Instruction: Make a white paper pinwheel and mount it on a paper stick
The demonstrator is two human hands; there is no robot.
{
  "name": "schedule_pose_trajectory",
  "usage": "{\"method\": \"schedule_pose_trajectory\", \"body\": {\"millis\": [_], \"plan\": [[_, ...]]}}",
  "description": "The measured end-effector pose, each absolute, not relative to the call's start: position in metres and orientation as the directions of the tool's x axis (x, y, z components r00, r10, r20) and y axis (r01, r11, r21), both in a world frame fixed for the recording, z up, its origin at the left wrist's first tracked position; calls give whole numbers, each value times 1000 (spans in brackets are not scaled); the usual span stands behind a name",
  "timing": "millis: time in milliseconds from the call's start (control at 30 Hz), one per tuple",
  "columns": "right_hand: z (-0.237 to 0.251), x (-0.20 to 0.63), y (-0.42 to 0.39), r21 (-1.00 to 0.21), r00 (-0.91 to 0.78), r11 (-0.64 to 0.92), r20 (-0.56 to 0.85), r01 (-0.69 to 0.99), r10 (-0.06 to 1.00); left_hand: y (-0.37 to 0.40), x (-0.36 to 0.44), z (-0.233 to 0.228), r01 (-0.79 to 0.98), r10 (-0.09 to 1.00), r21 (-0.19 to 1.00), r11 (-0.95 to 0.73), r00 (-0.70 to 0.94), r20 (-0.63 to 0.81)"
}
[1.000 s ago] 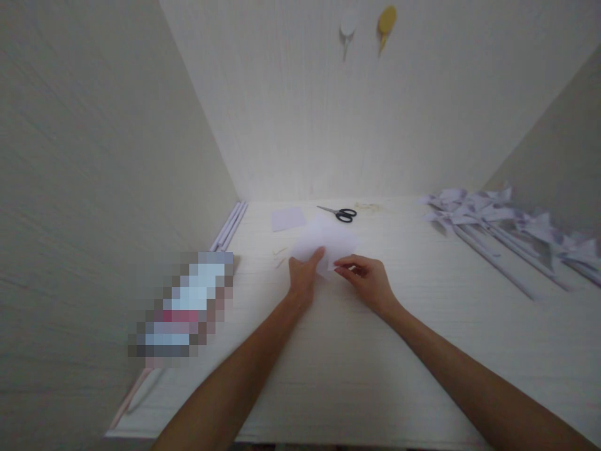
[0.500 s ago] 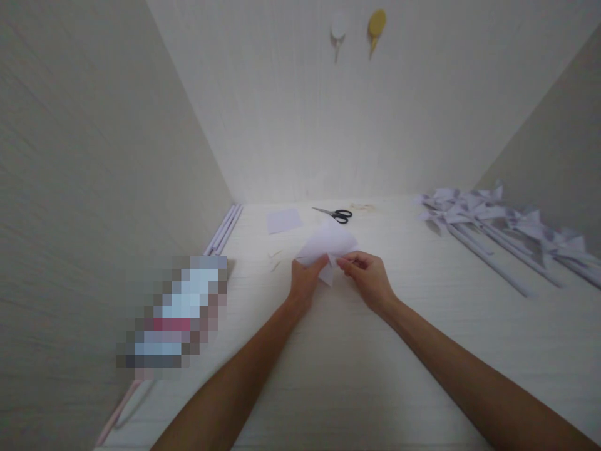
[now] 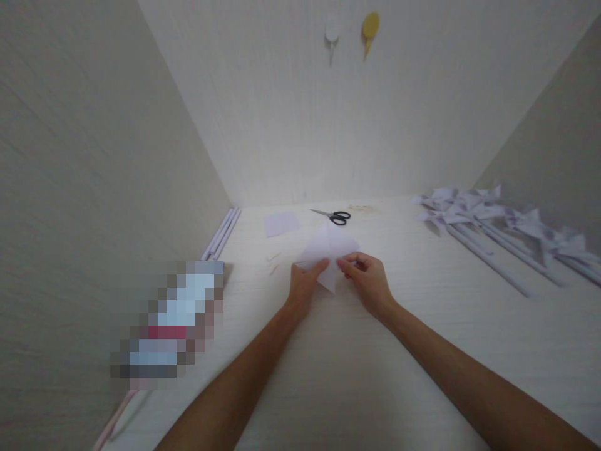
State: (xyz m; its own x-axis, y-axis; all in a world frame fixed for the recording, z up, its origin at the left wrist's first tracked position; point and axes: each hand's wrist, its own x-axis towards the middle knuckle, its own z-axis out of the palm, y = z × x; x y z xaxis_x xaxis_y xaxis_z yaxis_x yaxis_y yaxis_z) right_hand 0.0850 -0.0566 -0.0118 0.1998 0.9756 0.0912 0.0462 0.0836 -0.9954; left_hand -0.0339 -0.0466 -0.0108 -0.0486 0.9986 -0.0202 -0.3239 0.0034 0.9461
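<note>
A pale lilac-white sheet of paper (image 3: 323,240) is held up between my hands, one corner pointing toward me and a line running down its middle. My left hand (image 3: 305,281) grips its left side, thumb on top and the other fingers hidden beneath. At the right edge, my right hand (image 3: 367,276) is pinched with thumb and forefinger against the paper; whether something small is also in the pinch cannot be made out. Just beyond the sheet lie black-handled scissors (image 3: 339,218), with a flat square of paper (image 3: 282,223) to their left.
Paper pinwheels on rolled sticks (image 3: 488,213) are heaped at the right. Several paper tubes (image 3: 223,233) lean by the left wall, near a blurred-out object (image 3: 178,313). Thin scraps (image 3: 273,262) lie left of my hands. White and yellow hooks (image 3: 370,26) hang on the back wall.
The near flap of the paper, raised and bent between my fingers before, now lies flatter and points toward me. My left thumb has stretched further across the sheet. The view shifted slightly.
</note>
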Motion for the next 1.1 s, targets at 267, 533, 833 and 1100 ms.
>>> {"method": "schedule_pose_trajectory", "body": {"millis": [267,533,833,1100], "plan": [[-9,84,-59,-992,219,98,114,79,969,-50,-34,-3,-173,986,981,91,-121,-113],[-10,84,-59,-993,224,91,107,79,969,-50,-34,-2,-126,984,987,97,-134,-114],[-10,83,-59,-992,243,106,121,74,962,-50,-35,-2,-122,987,987,100,-116,-114],[-7,75,-64,-992,247,73,45,-106,968,-52,-33,-4,-142,976,980,142,-144,-162]]}}
